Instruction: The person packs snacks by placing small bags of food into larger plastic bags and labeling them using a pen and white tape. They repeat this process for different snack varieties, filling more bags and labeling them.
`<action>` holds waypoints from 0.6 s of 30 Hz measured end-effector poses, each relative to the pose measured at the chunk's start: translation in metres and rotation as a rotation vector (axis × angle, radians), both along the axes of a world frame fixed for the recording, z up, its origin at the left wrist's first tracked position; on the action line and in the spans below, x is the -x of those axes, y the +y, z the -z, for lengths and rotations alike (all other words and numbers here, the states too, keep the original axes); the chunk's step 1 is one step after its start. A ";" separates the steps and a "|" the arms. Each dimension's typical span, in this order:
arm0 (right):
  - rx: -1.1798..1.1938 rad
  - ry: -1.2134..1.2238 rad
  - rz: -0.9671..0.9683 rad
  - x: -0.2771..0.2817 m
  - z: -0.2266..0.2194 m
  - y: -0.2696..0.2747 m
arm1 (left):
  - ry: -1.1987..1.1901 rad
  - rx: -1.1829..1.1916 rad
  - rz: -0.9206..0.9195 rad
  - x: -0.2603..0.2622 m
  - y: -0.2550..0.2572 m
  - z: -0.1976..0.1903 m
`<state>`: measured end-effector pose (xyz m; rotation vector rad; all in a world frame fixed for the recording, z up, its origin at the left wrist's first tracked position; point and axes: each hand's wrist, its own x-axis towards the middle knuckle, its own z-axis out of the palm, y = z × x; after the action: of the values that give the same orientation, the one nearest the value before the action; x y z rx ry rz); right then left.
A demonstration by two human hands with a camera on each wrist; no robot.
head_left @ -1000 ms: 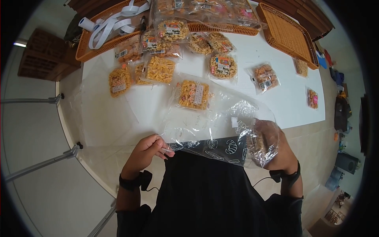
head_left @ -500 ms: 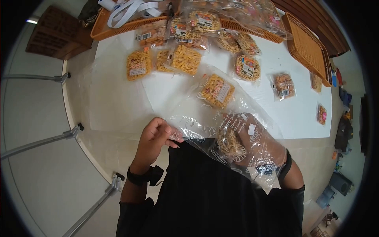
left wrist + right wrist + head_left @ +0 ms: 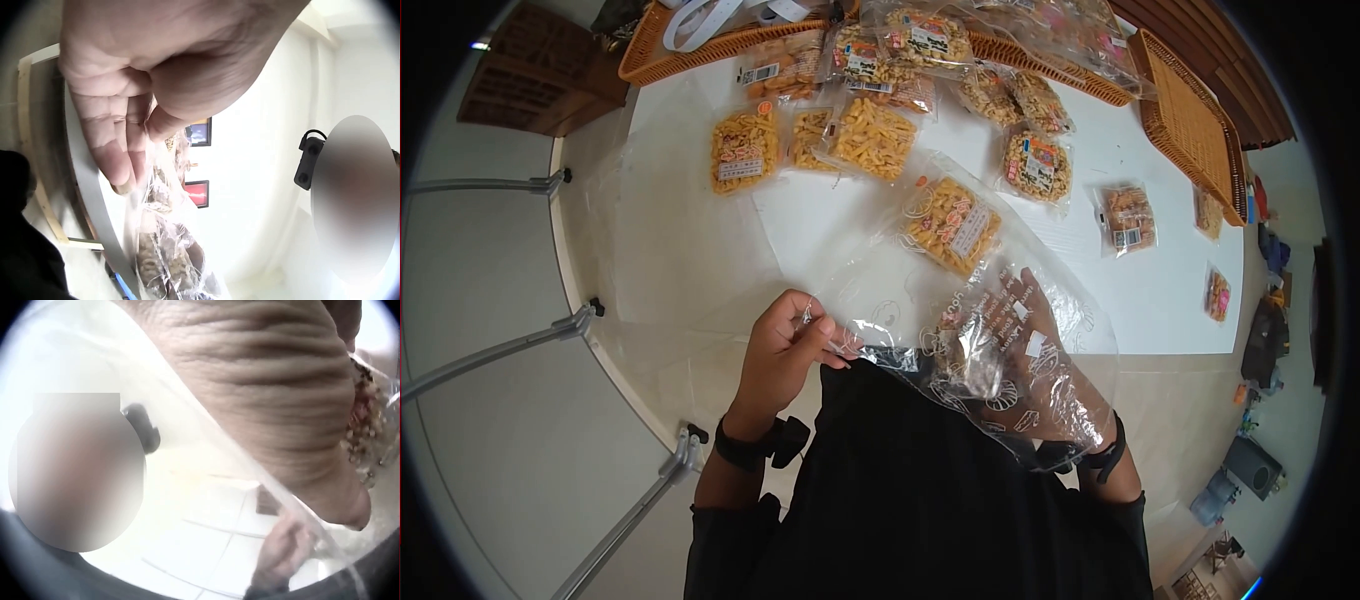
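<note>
Here, over the near edge of the worktop [image 3: 1170, 325], we have a clear printed bag [image 3: 1000, 315] stretched between two hands. Our left hand [image 3: 785, 335] pinches the bag's border between thumb and fingers, just off that edge. Our right hand [image 3: 1048, 355] lies within the bag, seen through the film, beside a snack packet [image 3: 968, 365] that is also inside, over the near edge; glare and folds keep us from telling whether its fingers grip the packet. At the bag's far end, a yellow packet [image 3: 953, 225] shows within its outline; we cannot tell whether it is inside or underneath.

Toward the worktop's left edge we see a loose clear sheet [image 3: 685, 260], with a labelled yellow packet [image 3: 743, 150] beyond it. A brown packet [image 3: 1127, 218] sits toward the right edge, and a small packet [image 3: 1218, 295] just beside that edge. We find a long basket [image 3: 665, 65] along the far edge and a wicker tray [image 3: 1195, 120] at the far right corner.
</note>
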<state>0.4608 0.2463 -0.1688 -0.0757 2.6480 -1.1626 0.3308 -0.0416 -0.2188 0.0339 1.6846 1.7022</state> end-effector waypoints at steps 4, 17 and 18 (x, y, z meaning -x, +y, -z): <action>0.245 -0.050 0.239 -0.014 0.016 0.004 | -0.006 0.009 -0.009 -0.001 -0.002 0.003; 0.463 -0.218 0.443 -0.030 0.021 0.004 | -0.012 0.062 0.015 0.001 0.001 -0.001; 0.484 -0.185 0.480 -0.029 0.024 0.001 | -0.015 0.061 0.016 0.001 0.002 -0.001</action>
<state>0.4902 0.2475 -0.1927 0.5791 2.2263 -1.8372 0.3302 -0.0400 -0.2173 0.0058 1.7201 1.6350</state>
